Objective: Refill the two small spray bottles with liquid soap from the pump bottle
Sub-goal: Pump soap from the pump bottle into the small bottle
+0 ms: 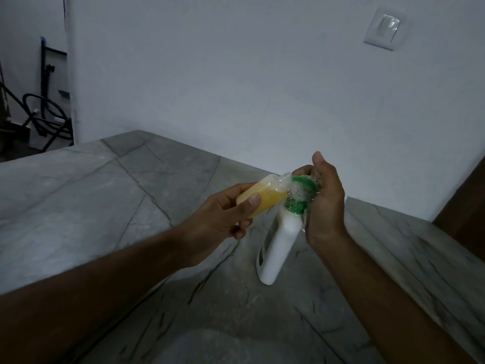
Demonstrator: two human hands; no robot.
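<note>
My left hand [223, 216] grips a small clear bottle [262, 197] part full of yellow liquid, tilted with its open neck against the pump head. A white pump bottle [278, 245] with a green pump top [299, 198] stands on the grey marble counter [105, 206]. My right hand [325, 203] curls round the green pump top. White foam covers the pump head and the small bottle's neck. Only one small bottle is in view.
The counter runs along a white wall [262, 74] with a light switch [384, 28] at the upper right. A pale basin rim [210, 345] shows at the bottom edge. A black metal frame [44, 111] stands beyond the counter at the far left.
</note>
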